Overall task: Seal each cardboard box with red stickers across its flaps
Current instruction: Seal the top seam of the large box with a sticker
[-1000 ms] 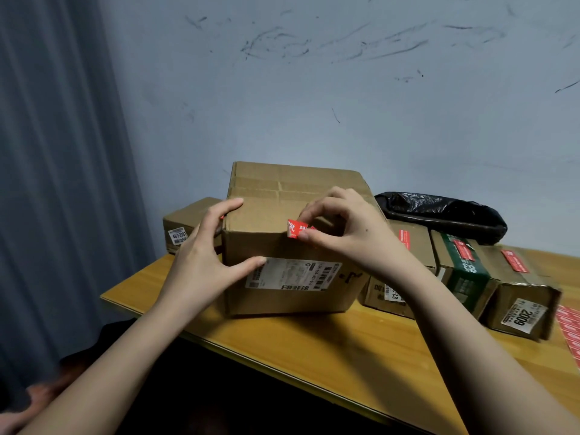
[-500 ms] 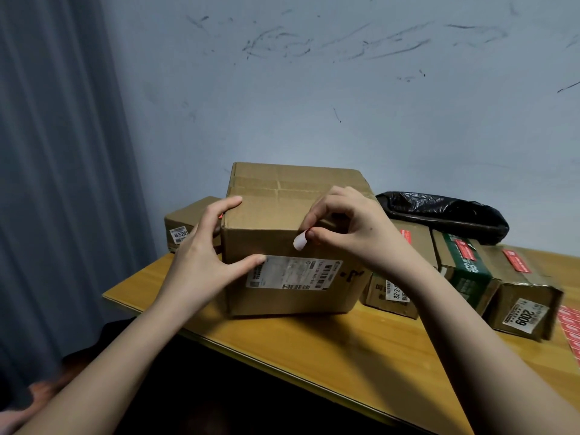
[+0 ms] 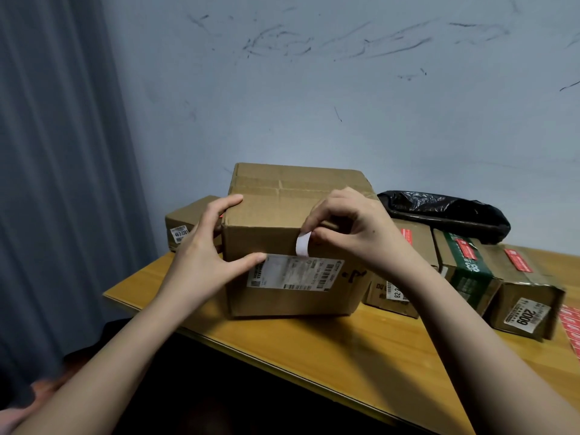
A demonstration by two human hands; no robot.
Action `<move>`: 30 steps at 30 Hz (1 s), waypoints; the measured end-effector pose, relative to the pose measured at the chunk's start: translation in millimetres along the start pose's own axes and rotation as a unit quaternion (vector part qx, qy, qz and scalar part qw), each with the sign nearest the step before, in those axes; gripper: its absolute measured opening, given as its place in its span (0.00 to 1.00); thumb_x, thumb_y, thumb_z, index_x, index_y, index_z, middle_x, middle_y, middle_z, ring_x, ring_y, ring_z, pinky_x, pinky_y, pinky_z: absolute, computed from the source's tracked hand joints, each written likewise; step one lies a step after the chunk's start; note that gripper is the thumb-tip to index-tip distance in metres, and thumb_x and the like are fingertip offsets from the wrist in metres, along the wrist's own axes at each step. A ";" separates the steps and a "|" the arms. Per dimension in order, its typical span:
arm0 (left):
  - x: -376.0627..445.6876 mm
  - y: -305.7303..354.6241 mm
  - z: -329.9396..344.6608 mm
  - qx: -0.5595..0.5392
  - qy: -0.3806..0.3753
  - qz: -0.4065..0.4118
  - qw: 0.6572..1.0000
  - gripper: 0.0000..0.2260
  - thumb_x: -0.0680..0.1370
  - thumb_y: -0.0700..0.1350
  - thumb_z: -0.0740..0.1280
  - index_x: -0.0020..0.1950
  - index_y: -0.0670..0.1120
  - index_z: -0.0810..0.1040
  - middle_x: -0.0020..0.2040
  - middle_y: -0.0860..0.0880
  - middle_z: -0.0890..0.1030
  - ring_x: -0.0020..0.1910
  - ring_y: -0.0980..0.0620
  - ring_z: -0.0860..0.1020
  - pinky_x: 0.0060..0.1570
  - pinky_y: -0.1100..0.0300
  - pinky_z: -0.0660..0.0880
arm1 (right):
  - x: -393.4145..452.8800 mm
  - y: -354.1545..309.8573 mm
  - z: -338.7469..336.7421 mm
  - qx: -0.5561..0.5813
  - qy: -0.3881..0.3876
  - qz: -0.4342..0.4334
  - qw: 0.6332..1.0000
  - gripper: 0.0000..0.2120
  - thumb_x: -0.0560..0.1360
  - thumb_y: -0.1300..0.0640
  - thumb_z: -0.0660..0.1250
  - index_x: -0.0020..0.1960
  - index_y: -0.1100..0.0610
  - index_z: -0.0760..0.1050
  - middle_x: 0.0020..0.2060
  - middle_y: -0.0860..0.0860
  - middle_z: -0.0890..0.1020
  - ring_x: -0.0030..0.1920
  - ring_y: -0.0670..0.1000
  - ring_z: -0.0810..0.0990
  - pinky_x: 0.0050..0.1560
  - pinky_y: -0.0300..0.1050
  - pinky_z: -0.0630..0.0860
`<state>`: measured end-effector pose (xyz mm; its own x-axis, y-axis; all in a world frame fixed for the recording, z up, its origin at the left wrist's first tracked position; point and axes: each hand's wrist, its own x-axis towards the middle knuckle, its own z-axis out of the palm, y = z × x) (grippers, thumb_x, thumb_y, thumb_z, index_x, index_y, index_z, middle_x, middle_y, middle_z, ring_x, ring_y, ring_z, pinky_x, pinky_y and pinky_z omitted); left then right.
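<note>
Box (image 3: 292, 246) on table (image 3: 314, 350). Left hand (image 3: 207, 255) spread, bracing its corner. Right hand (image 3: 348, 229) pinches sticker (image 3: 303, 244), white side out, at front top edge. Next, likely: press it flat over the edge.

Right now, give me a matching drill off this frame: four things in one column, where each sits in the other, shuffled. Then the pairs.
Things:
1. left hand
2. right hand
3. black plastic bag
4. green-printed box

Places:
A. against the wall, behind the row of small boxes
B. braced on the large box's left front corner
C. between two brown boxes, right of the large box
D. at the large box's top front edge, pinching a sticker whose white side faces the camera

Pairs: 1-B, 2-D, 3-A, 4-C
</note>
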<state>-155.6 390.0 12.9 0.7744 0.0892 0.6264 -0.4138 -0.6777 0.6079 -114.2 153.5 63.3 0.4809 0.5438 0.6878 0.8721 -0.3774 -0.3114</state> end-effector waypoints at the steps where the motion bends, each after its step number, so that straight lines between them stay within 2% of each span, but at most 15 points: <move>1: 0.2 -0.3 0.0 -0.003 0.000 0.000 1.000 0.38 0.64 0.53 0.78 0.67 0.69 0.60 0.61 0.60 0.68 0.59 0.56 0.70 0.58 0.52 0.76 | -0.3 -0.4 -0.5 0.004 -0.001 -0.002 1.000 0.06 0.71 0.48 0.66 0.43 0.46 0.81 0.43 0.42 0.82 0.49 0.49 0.76 0.50 0.43 0.71; 5: 1.6 -5.2 -2.1 -0.012 0.007 -0.014 1.000 0.38 0.63 0.55 0.77 0.67 0.67 0.61 0.60 0.62 0.68 0.61 0.57 0.70 0.60 0.51 0.75 | -1.6 -3.2 -3.8 0.065 0.008 0.007 0.998 0.02 0.70 0.50 0.68 0.42 0.44 0.80 0.42 0.41 0.82 0.50 0.48 0.77 0.51 0.45 0.75; 9: 2.4 -6.1 -3.2 -0.018 -0.003 -0.026 1.000 0.38 0.61 0.59 0.75 0.67 0.68 0.61 0.60 0.63 0.68 0.61 0.56 0.69 0.61 0.48 0.75 | -2.2 -4.5 -6.4 0.128 0.007 0.044 0.991 0.05 0.71 0.55 0.72 0.42 0.45 0.80 0.42 0.43 0.81 0.50 0.49 0.79 0.51 0.48 0.78; 12: 2.9 -5.4 -3.2 -0.019 -0.009 -0.030 0.999 0.37 0.62 0.56 0.76 0.66 0.68 0.61 0.58 0.64 0.67 0.60 0.58 0.68 0.61 0.50 0.74 | -2.5 -6.5 -8.1 0.175 0.031 0.068 0.982 0.10 0.72 0.64 0.72 0.41 0.49 0.80 0.40 0.42 0.82 0.43 0.43 0.80 0.45 0.36 0.76; 15: 5.6 -6.6 -5.8 -0.023 -0.018 -0.045 0.999 0.37 0.62 0.57 0.75 0.66 0.68 0.61 0.61 0.61 0.66 0.62 0.57 0.67 0.62 0.49 0.74 | -1.0 -6.9 -10.3 0.220 0.070 0.102 0.968 0.10 0.73 0.66 0.71 0.41 0.51 0.79 0.39 0.44 0.83 0.40 0.44 0.82 0.44 0.35 0.76; 19: 12.5 -9.1 -8.1 -0.041 -0.041 -0.059 0.997 0.37 0.64 0.52 0.77 0.68 0.64 0.63 0.61 0.60 0.66 0.59 0.55 0.70 0.58 0.55 0.75 | 0.1 -8.9 -14.2 0.249 0.095 0.117 0.957 0.08 0.74 0.66 0.70 0.44 0.54 0.78 0.36 0.45 0.83 0.40 0.45 0.81 0.45 0.37 0.76; 23: 13.6 -13.8 -7.5 -0.073 -0.068 -0.059 0.993 0.37 0.62 0.51 0.77 0.67 0.63 0.64 0.57 0.67 0.67 0.56 0.60 0.72 0.53 0.65 0.75 | -1.4 -10.1 -15.7 0.261 0.098 0.128 0.952 0.05 0.74 0.67 0.69 0.45 0.59 0.77 0.34 0.43 0.83 0.38 0.45 0.80 0.43 0.35 0.76; 28: 14.1 -16.8 -5.7 -0.094 -0.061 -0.068 0.991 0.37 0.62 0.51 0.77 0.67 0.63 0.64 0.61 0.58 0.67 0.60 0.55 0.71 0.54 0.64 0.75 | -0.7 -9.3 -16.3 0.270 0.135 0.153 0.941 0.03 0.74 0.68 0.69 0.45 0.62 0.78 0.36 0.46 0.84 0.39 0.48 0.79 0.42 0.35 0.76; 30: 14.4 -17.3 -5.7 -0.100 -0.063 -0.066 0.991 0.37 0.61 0.51 0.77 0.66 0.63 0.65 0.60 0.59 0.68 0.60 0.56 0.72 0.51 0.68 0.75 | 0.3 -8.7 -16.1 0.270 0.154 0.171 0.935 0.04 0.74 0.67 0.69 0.44 0.59 0.78 0.37 0.47 0.84 0.40 0.48 0.79 0.46 0.41 0.77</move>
<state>-140.0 407.1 14.2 0.8769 0.0671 0.4760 -0.3812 -0.5061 0.7737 -123.1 144.9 76.8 0.7632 0.1879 0.6182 0.6311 -0.0115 -0.7757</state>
